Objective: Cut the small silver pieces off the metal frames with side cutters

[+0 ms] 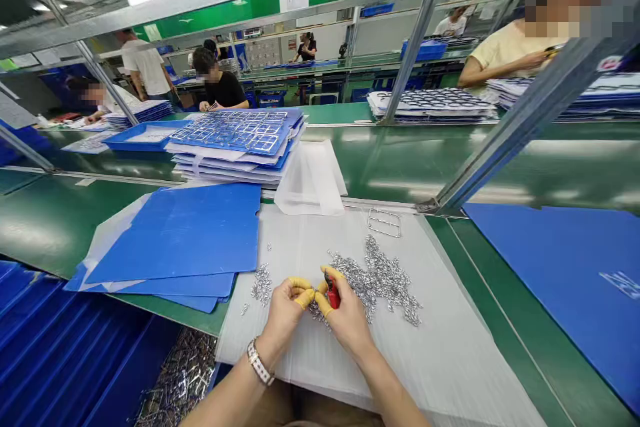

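Note:
My left hand (286, 313), with yellow finger cots on thumb and fingers, is closed in a pinch; what lies between the tips is too small to make out. Close beside it, my right hand (350, 320), also in yellow cots, is closed around a small red-handled pair of nippers (333, 292). The two hands meet at the fingertips over a white sheet (430, 373). Just beyond them spreads a large pile of small shiny silver parts (387, 280). A smaller heap of such parts (261, 285) lies left of my left hand. One silver frame (384, 222) rests behind the pile.
Blue sheets (185, 233) lie at left, before a tall stack of sheets (235, 133) topped with silver frames. A blue bin (117, 373) and silver scraps (175, 380) sit low at left. A slanting metal post (510, 120) stands at right; several people work beyond.

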{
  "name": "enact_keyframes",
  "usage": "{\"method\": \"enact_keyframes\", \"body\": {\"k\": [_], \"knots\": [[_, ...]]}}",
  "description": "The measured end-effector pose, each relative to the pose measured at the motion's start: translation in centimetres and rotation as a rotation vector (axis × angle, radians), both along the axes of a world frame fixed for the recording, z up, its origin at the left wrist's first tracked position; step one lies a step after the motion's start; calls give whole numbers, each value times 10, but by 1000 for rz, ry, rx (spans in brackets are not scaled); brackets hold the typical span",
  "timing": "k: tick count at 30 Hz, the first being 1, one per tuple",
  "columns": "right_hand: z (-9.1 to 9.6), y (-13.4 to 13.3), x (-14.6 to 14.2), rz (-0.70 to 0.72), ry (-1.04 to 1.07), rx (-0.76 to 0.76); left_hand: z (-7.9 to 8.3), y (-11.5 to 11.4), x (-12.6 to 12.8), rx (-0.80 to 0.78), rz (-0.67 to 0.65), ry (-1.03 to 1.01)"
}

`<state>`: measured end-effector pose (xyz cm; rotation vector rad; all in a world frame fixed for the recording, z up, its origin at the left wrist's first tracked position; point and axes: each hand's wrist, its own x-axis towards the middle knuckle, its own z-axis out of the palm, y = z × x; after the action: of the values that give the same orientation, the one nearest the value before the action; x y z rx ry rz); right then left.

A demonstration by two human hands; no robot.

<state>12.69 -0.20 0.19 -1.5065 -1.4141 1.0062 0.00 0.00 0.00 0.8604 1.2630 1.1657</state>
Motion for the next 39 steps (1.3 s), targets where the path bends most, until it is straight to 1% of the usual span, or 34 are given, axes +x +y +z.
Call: {"method": "enact_keyframes", "body": {"k": [5, 11, 15, 17, 20, 22, 25, 28, 31, 35, 39], "knots": [[3, 3, 3, -10, -9, 37, -1, 3, -1, 30, -24, 9], [0, 1, 7, -8, -37, 41, -10, 6, 1, 98, -62, 41], [5, 1, 14, -12, -102, 80, -12, 6, 1, 139, -73, 85], [9, 2, 20, 25, -207, 115, -11, 6, 1, 158, -79, 105], [14, 3, 32, 142, -486, 162, -8, 6, -1, 171, -99, 126], [17, 2, 39, 220, -657, 156, -6, 5, -3, 178, -112, 135], [22, 1, 47, 311, -785, 131, -1, 3, -6, 192, -130, 144], [28, 0, 50, 374, -810, 123, 4, 1, -10, 206, -152, 153], [33, -1, 48, 402, -815, 107, 7, -1, -14, 217, -171, 164], [36, -2, 45, 418, -816, 99, 5, -2, -19, 261, -218, 207], [34, -3, 44, 438, -793, 101, 3, -3, -21, 305, -245, 255]]}}
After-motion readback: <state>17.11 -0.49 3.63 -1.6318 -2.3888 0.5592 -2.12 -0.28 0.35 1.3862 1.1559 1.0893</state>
